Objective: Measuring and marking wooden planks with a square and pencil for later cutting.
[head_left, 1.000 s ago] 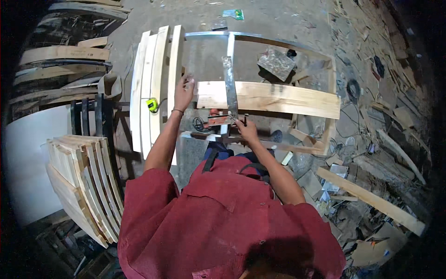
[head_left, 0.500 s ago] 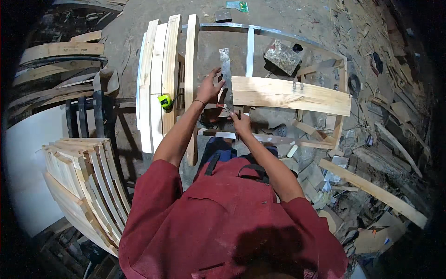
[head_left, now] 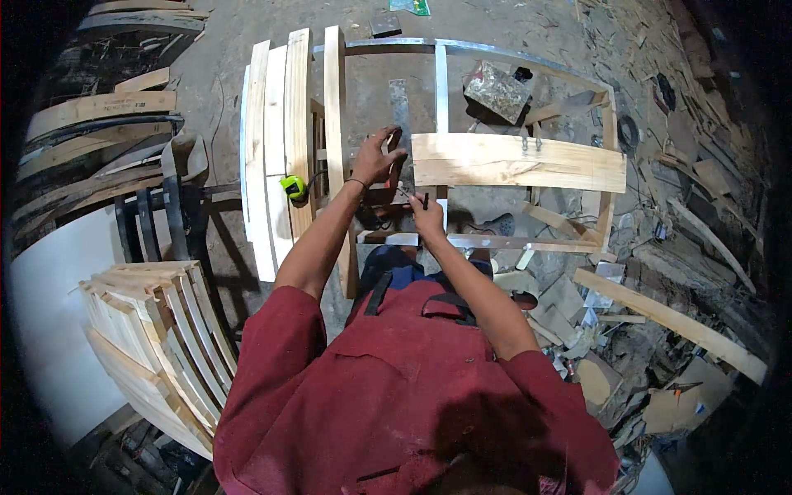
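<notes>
1. Head view: the left hand (head_left: 378, 161) is at a worn metal strip (head_left: 399, 101), thumb and fingers parted in a curve near its edge; whether they grip it, I cannot tell.
2. The right hand (head_left: 428, 219) is closed around a thin dark tool (head_left: 426, 200), just below the strip's near end.
3. The strip runs away from the person, alongside the left end of a pale wooden board (head_left: 487, 162); whether the two touch is unclear.
4. That board lies crosswise over the right part of a rectangular frame (head_left: 441, 91) and bears small dark marks by its far edge.
5. Left of the left hand, long boards (head_left: 298, 99) lie side by side, with a yellow-green tape measure (head_left: 292, 186) on them.
6. Beyond the pale board, a scuffed block (head_left: 498, 92) sits within the frame's outline.
</notes>
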`<act>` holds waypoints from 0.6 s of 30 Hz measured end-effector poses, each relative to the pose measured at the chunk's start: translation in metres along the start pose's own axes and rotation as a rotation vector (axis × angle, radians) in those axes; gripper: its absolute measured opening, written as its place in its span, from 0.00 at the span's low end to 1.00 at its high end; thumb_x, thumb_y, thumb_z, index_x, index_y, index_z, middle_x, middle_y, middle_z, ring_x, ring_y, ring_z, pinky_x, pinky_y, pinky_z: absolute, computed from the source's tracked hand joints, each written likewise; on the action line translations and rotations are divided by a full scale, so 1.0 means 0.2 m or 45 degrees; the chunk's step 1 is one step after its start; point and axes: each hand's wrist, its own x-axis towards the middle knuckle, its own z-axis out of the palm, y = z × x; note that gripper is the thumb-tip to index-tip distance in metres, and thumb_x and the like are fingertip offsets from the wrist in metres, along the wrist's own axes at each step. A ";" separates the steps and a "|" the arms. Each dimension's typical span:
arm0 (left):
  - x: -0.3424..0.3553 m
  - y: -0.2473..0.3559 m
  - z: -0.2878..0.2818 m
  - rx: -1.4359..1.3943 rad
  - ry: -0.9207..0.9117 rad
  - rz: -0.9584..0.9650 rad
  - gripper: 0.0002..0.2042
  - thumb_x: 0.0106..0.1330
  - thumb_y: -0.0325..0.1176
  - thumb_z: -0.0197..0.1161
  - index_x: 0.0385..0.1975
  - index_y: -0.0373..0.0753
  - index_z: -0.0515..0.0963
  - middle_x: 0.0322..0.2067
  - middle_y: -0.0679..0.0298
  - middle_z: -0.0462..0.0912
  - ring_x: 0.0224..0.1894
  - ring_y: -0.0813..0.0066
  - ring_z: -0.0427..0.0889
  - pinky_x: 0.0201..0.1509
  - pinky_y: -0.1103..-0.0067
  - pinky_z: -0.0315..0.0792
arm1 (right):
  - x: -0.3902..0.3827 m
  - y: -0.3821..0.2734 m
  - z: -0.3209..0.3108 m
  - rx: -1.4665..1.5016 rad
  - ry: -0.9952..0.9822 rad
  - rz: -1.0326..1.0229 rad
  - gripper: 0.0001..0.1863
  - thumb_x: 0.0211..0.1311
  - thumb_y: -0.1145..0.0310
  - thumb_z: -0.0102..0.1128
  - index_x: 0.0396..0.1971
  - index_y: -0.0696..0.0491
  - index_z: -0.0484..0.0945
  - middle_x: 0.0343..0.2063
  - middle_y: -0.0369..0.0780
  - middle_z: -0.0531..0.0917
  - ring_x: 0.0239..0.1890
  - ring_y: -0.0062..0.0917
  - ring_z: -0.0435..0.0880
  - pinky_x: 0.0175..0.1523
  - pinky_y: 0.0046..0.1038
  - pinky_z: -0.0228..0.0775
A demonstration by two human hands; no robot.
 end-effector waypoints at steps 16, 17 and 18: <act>0.03 0.02 -0.01 -0.094 -0.067 -0.016 0.26 0.55 0.34 0.76 0.55 0.39 0.80 0.55 0.53 0.81 0.57 0.52 0.80 0.62 0.66 0.74 | 0.03 0.09 0.03 -0.042 0.025 0.008 0.18 0.73 0.62 0.60 0.52 0.60 0.82 0.28 0.34 0.87 0.22 0.12 0.70 0.28 0.20 0.62; 0.03 0.02 -0.01 -0.094 -0.063 -0.049 0.26 0.54 0.34 0.76 0.55 0.39 0.80 0.55 0.53 0.81 0.58 0.52 0.80 0.62 0.66 0.74 | 0.03 0.08 0.02 -0.043 0.025 0.010 0.18 0.73 0.62 0.60 0.52 0.60 0.82 0.28 0.34 0.87 0.22 0.12 0.70 0.28 0.20 0.62; 0.03 0.02 0.00 -0.094 -0.059 -0.026 0.26 0.54 0.34 0.76 0.55 0.39 0.80 0.55 0.53 0.81 0.58 0.52 0.80 0.62 0.66 0.74 | 0.02 0.07 0.02 -0.026 0.025 0.006 0.17 0.73 0.62 0.60 0.51 0.60 0.82 0.28 0.34 0.87 0.22 0.12 0.70 0.28 0.20 0.62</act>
